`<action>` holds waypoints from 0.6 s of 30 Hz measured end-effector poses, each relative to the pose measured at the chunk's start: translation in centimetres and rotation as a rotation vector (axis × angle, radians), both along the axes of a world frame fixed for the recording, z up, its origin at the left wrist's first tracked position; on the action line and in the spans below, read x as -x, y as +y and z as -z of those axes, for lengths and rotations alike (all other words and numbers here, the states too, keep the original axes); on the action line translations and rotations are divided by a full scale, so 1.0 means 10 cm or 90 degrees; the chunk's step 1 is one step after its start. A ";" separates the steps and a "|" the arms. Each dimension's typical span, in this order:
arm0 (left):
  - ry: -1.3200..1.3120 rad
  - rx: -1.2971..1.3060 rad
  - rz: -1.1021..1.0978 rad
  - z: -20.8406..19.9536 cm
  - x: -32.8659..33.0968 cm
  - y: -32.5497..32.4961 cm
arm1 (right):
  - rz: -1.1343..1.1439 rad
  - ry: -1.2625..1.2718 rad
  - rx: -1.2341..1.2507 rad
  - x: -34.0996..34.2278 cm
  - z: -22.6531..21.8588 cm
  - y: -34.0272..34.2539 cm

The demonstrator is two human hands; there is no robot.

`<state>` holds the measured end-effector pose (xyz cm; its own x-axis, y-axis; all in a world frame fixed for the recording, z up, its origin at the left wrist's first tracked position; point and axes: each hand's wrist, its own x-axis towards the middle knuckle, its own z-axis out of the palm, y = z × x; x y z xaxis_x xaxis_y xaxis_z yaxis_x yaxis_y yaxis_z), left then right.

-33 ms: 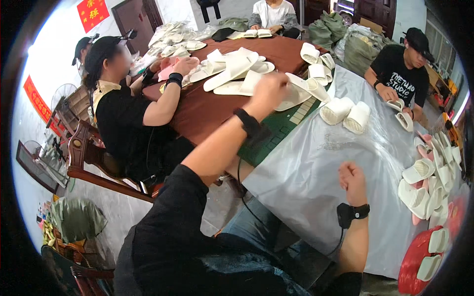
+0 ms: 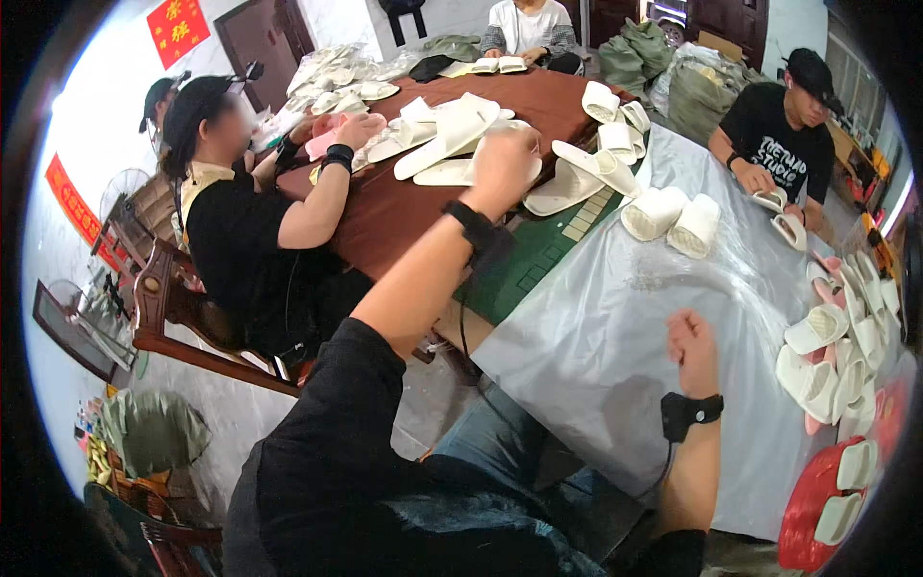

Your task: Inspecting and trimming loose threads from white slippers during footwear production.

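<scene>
My left hand (image 2: pixel 507 171) reaches over the far part of the table, just in front of a pile of white slippers (image 2: pixel 461 130). Its fingers are blurred and partly turned away, so their grip cannot be made out. Close to its right, several more white slippers (image 2: pixel 561 188) lie overlapping on the green mat (image 2: pixel 524 264). My right hand (image 2: pixel 690 344) hovers over the grey plastic sheet (image 2: pixel 615 327), loosely closed, with nothing visible in it. Beyond it, a pair of white slippers (image 2: pixel 694 228) sits on the sheet.
To the left a person (image 2: pixel 260 212) handles a pink slipper (image 2: pixel 332 133). Another person (image 2: pixel 779 144) at the right works on white slippers. White and pink slippers (image 2: pixel 832 356) are heaped along the right edge, near a red plastic bag (image 2: pixel 808 510). A wooden chair (image 2: pixel 183 308) stands left.
My left hand has shifted slightly left, towards the slipper pile. My right hand has barely moved, and the view has tilted a little.
</scene>
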<state>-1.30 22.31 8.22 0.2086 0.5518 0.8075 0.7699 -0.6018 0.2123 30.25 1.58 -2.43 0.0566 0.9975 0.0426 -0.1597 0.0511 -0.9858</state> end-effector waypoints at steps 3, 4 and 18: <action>0.057 0.185 -0.206 0.16 0.45 0.35 | 0.033 0.103 -0.036 -0.12 -0.01 0.06; 0.055 0.252 -0.217 0.23 0.54 0.42 | 0.040 0.108 -0.036 -0.13 0.00 0.08; -0.499 0.568 0.346 -0.31 1.31 1.13 | 0.043 0.127 -0.008 -0.08 0.11 0.10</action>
<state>-14.37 33.59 11.29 0.2167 0.9517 0.2176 -0.0364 -0.2149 0.9760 31.00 2.57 -3.54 0.1326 0.9905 0.0361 -0.3479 0.0806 -0.9341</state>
